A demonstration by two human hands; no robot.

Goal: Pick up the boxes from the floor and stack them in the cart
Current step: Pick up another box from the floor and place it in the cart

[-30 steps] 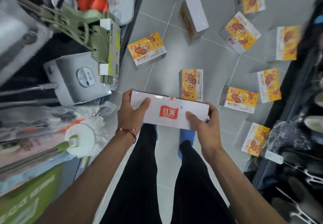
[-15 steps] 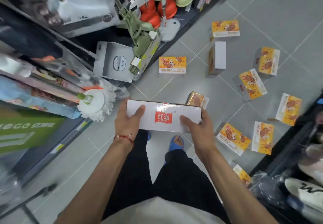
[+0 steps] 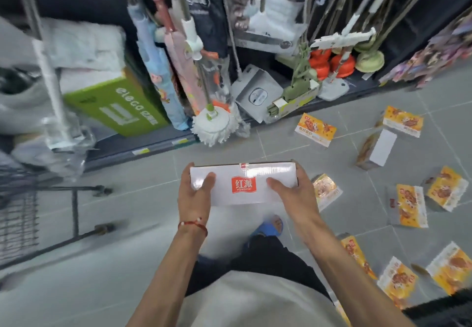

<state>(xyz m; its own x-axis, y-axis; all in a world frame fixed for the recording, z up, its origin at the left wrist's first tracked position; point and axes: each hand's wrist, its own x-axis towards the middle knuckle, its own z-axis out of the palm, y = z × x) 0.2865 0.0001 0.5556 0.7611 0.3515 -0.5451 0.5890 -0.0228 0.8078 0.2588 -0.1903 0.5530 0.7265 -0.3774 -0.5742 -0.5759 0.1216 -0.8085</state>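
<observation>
Both hands on one box point(image 3: 244, 186), held level above the floor point(image 3: 143, 199), white face with red logo up. The left hand point(image 3: 194, 199) grips the left end, thumb curled onto the top, fingers wrapped round the end. The right hand point(image 3: 296, 196) mirrors it on the right end, thumb on top. Red bracelet point(image 3: 193, 224) on left wrist. Blue sandal point(image 3: 268, 227) below the box. Wire cart point(image 3: 19, 214) at far left, blurred, well apart from the box. Loose boxes point(image 3: 410, 205) scattered on the tiles to the right, one just beside the right hand. Mop point(image 3: 214, 122) and shelf stock beyond.
</observation>
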